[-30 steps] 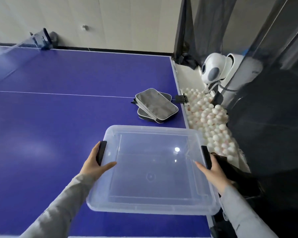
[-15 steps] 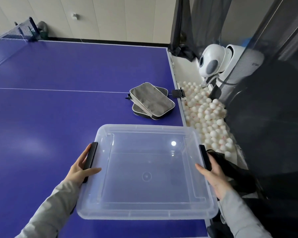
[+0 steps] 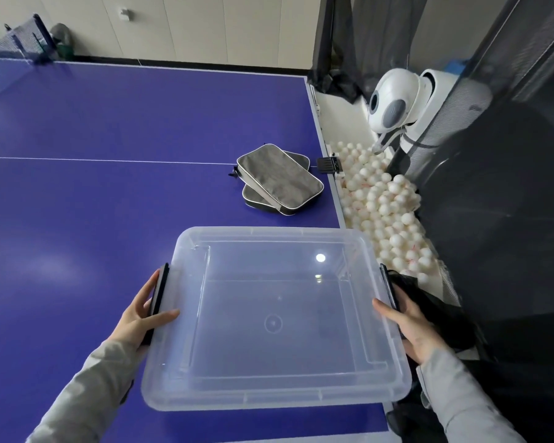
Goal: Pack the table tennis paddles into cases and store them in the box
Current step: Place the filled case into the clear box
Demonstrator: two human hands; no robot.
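A clear plastic box with its lid on stands at the near right of the blue table. My left hand grips the black latch on its left side, thumb lying on the lid. On the right side my right hand holds the other black latch. Two grey paddle cases lie stacked beyond the box, the upper one tilted across the lower. No loose paddle is visible.
The blue table tennis table stretches left and far, with its net at the far left. Off the right edge, a tray of white balls, a white ball machine and black netting.
The box sits slightly nearer and more to the left in view than a second ago. Both hands have stayed on its side latches.
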